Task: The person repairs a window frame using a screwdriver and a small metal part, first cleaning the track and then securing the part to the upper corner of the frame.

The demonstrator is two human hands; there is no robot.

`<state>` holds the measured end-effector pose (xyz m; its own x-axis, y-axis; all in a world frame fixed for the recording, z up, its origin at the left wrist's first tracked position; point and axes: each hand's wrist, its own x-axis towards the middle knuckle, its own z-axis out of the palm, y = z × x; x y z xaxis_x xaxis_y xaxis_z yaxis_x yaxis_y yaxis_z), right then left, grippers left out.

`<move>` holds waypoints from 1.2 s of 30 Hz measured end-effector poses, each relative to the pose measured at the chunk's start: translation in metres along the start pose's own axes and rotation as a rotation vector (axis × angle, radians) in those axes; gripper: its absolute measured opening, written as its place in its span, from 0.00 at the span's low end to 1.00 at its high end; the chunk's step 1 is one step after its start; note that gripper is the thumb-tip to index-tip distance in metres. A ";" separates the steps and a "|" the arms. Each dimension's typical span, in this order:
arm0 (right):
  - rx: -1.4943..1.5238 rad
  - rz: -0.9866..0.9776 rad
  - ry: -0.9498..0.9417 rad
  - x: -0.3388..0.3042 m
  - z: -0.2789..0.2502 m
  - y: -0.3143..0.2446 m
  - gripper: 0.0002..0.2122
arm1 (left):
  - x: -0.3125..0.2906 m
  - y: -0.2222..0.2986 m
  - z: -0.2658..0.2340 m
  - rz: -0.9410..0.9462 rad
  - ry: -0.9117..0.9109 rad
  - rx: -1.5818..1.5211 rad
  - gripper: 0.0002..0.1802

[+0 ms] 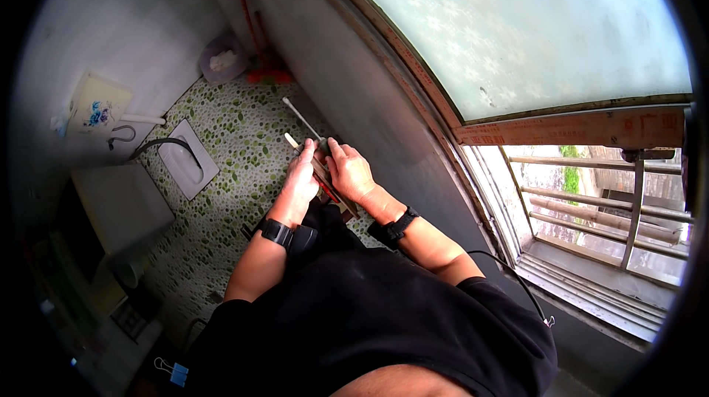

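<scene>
My left hand (301, 179) and my right hand (350, 172) are close together in front of my body, fingers closed. From between the fingertips a long thin grey rod (301, 118) points up and left; its grip is hidden by the right hand. A shorter pale-ended stick (291, 140) pokes out beside my left fingers. Below the hands, a brown strip (347, 209) and a red piece (328, 190) show between the palms. How these parts join is too small to tell. Black bands circle both wrists.
Green-and-white pebble-patterned floor (244, 146) lies below. A white squat toilet (187, 158) and cistern (96, 105) are at left, a light-topped cabinet (122, 209) nearer. A bin (223, 59) stands in the far corner. At right, a frosted window (532, 35) hangs over a barred opening (591, 205).
</scene>
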<state>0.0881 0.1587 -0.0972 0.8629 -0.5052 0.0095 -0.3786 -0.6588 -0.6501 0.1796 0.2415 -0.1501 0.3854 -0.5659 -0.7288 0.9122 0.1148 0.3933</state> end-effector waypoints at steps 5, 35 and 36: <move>-0.032 -0.142 0.084 -0.004 -0.009 0.001 0.16 | 0.011 0.004 0.003 -0.090 -0.182 -0.018 0.18; -0.417 -0.298 0.401 0.177 -0.032 0.023 0.26 | -0.021 0.048 -0.120 -0.005 0.130 -0.368 0.19; -0.455 -0.266 0.404 0.159 -0.040 0.022 0.26 | -0.021 0.046 -0.122 -0.002 0.119 -0.366 0.18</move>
<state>0.2031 0.0418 -0.0794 0.7865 -0.4035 0.4675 -0.3496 -0.9150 -0.2016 0.2307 0.3581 -0.1849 0.3772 -0.4701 -0.7979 0.8940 0.4099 0.1811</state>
